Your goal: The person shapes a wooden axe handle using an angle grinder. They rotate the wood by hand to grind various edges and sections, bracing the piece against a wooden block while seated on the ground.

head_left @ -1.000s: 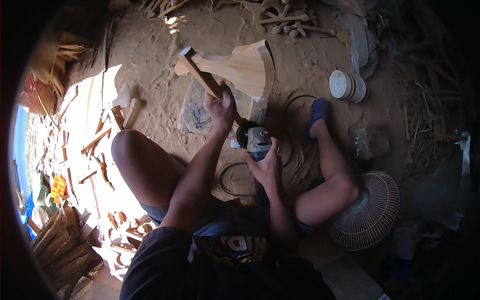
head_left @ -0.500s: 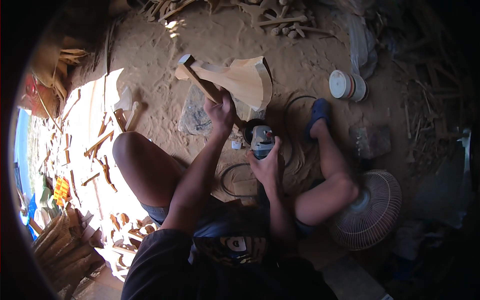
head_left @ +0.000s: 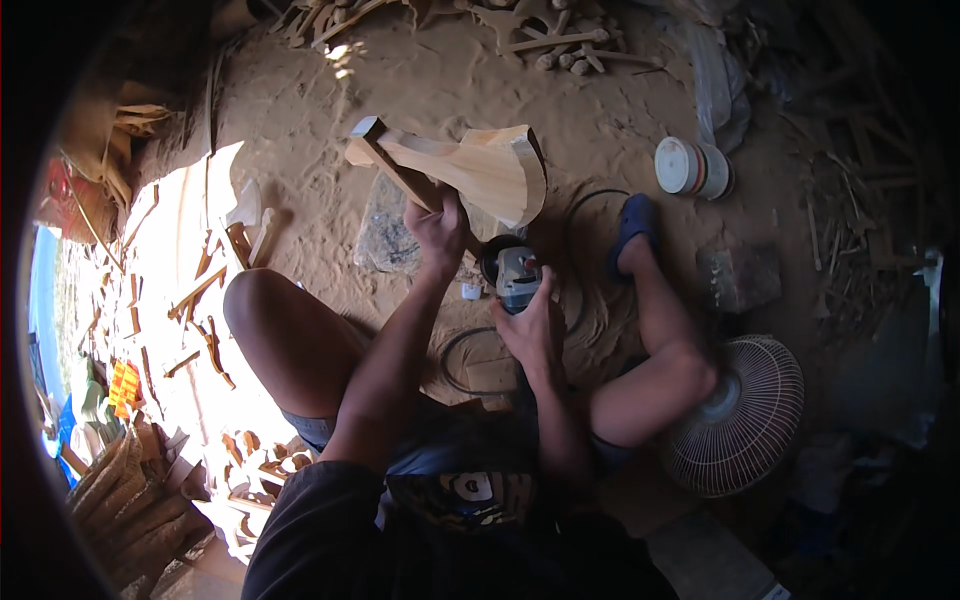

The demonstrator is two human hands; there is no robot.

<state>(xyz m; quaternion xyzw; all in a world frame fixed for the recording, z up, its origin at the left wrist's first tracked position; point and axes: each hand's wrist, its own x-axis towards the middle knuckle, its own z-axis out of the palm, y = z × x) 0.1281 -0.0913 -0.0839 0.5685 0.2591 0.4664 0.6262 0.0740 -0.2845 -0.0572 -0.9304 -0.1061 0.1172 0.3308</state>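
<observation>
A wooden axe (head_left: 490, 170) with a broad pale blade is up in front of me, its head pointing away and to the right. My left hand (head_left: 438, 225) is closed round its handle, partway along. In my right hand (head_left: 535, 325) is an angle grinder (head_left: 519, 277), gripped round its body. The grinder's dark disc (head_left: 497, 258) is at the lower end of the axe handle; whether they touch I cannot tell. Beneath the axe a pale stone block (head_left: 385, 232) sits on the sandy ground, partly hidden by the axe and my left arm.
A dark cable (head_left: 455, 360) loops over the sand beside the grinder. To the right are a white bucket (head_left: 680, 167), a block (head_left: 740, 278) and a round fan (head_left: 745, 415) by my knee. Wood scraps (head_left: 205, 285) lie in sunlight at left, with more wood pieces (head_left: 560, 40) at the far side.
The axe has tilted slightly, its blade shifting a little nearer to me. The grinder has moved slightly left and turned a bit. Both hands keep their hold.
</observation>
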